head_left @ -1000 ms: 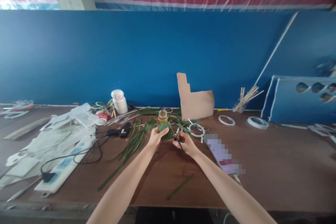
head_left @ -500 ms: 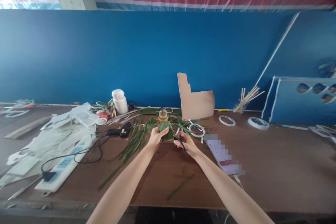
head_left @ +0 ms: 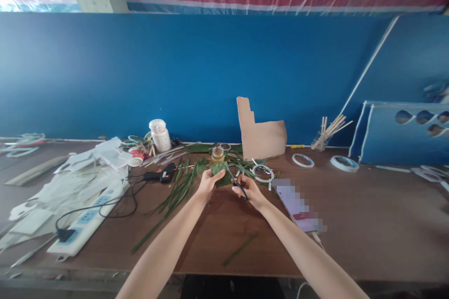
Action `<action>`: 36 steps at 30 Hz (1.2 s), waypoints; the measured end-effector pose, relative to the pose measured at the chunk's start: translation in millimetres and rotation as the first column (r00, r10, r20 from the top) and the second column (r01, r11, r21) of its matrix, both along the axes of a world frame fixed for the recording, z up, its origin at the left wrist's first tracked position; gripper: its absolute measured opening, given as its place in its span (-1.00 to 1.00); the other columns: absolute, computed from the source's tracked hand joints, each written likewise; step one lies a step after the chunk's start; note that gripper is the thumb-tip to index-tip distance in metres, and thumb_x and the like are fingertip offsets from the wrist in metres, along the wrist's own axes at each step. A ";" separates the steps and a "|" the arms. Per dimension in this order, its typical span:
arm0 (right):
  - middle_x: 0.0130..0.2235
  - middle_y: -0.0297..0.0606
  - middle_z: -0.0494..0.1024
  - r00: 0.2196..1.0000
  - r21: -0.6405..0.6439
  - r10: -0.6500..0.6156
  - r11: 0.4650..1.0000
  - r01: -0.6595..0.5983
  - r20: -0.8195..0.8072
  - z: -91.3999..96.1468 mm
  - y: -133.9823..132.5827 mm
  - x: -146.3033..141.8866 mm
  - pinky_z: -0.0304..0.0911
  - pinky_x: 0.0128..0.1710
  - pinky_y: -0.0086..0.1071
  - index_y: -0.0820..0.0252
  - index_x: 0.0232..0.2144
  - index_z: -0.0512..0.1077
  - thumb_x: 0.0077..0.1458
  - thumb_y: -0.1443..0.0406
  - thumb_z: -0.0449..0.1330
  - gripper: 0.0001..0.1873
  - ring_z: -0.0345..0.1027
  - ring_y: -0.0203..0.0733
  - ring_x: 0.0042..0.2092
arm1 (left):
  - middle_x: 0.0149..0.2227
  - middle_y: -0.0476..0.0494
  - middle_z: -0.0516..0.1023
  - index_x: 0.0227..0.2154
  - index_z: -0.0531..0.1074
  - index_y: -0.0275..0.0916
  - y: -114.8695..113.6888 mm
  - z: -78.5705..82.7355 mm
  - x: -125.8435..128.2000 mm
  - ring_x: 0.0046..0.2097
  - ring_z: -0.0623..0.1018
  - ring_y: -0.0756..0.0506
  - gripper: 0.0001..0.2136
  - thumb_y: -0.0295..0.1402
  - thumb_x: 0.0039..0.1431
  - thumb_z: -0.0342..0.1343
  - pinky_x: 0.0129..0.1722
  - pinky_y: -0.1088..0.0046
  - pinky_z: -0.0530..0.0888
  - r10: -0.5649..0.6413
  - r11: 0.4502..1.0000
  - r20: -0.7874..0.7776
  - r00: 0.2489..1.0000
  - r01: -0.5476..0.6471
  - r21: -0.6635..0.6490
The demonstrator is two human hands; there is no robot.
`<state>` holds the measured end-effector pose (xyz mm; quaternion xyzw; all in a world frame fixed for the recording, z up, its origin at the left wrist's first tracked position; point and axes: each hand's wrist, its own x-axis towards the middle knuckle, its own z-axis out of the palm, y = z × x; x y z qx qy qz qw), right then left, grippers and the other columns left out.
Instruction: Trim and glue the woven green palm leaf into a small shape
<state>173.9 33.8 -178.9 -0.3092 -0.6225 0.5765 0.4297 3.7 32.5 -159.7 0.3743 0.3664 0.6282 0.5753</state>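
Note:
My left hand (head_left: 209,182) pinches a broad green leaf piece (head_left: 221,178) between thumb and fingers, over the middle of the brown table. In my right hand (head_left: 248,188) is a pair of dark-handled scissors (head_left: 240,188), with the blades angled up and left against the leaf's right edge. How far the blades are parted is too small to make out. Just behind the leaf stands a small glass jar (head_left: 218,154) with amber contents. Long green leaf strips (head_left: 180,189) lie to the left of my left hand.
A black glue gun (head_left: 164,174) and a white power strip (head_left: 87,219) with a cable lie left, near white scraps (head_left: 63,191). White rings (head_left: 263,174) and a phone (head_left: 294,208) are at right. Behind stand cardboard (head_left: 264,140), a white bottle (head_left: 160,136) and sticks (head_left: 331,131).
Almost nothing differs. Both hands keep their hold on the leaf and the scissors, with only a very slight shift of the view.

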 end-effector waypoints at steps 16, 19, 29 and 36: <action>-0.61 -0.48 0.24 0.998 0.035 0.010 0.999 -0.012 0.055 5.0 -3.1 0.9 0.00 -0.56 -0.48 0.15 -0.55 0.11 -0.17 0.09 0.29 -0.57 0.10 -0.40 -0.57 | -0.57 -0.07 0.55 -0.55 0.52 -0.35 -0.7 -1.6 -0.8 -0.53 0.49 0.00 -0.74 -0.26 -0.27 0.37 -0.46 0.51 0.40 -0.021 1.000 0.004 1.000 0.021 0.022; -0.61 -0.49 0.23 0.998 0.033 0.024 0.999 -0.026 0.053 5.1 -3.3 1.8 0.00 -0.56 -0.48 0.16 -0.55 0.12 -0.17 0.11 0.29 -0.59 0.09 -0.41 -0.57 | -0.53 -0.10 0.57 -0.54 0.52 -0.36 0.0 -3.8 -1.7 -0.51 0.50 -0.01 -0.74 -0.25 -0.25 0.36 -0.45 0.50 0.40 -0.034 0.999 -0.009 0.999 0.035 0.023; -0.59 -0.48 0.24 0.997 0.029 0.024 0.999 -0.026 0.072 1.2 0.6 5.3 0.02 -0.53 -0.47 0.17 -0.56 0.11 -0.15 0.14 0.30 -0.59 0.13 -0.39 -0.54 | -0.59 -0.06 0.52 -0.60 0.49 -0.36 -3.3 2.2 -2.9 -0.58 0.44 0.03 -0.73 -0.25 -0.29 0.37 -0.55 0.54 0.34 -0.062 0.998 -0.087 0.994 0.060 -0.021; -0.59 -0.48 0.24 0.998 0.032 0.020 0.999 -0.022 0.052 2.4 -0.8 4.3 0.00 -0.54 -0.47 0.16 -0.56 0.11 -0.13 0.15 0.28 -0.61 0.12 -0.39 -0.54 | -0.58 -0.10 0.53 -0.57 0.50 -0.37 -4.9 3.9 -1.9 -0.56 0.47 -0.01 -0.70 -0.21 -0.27 0.36 -0.53 0.51 0.38 -0.098 0.995 -0.089 0.991 0.100 0.017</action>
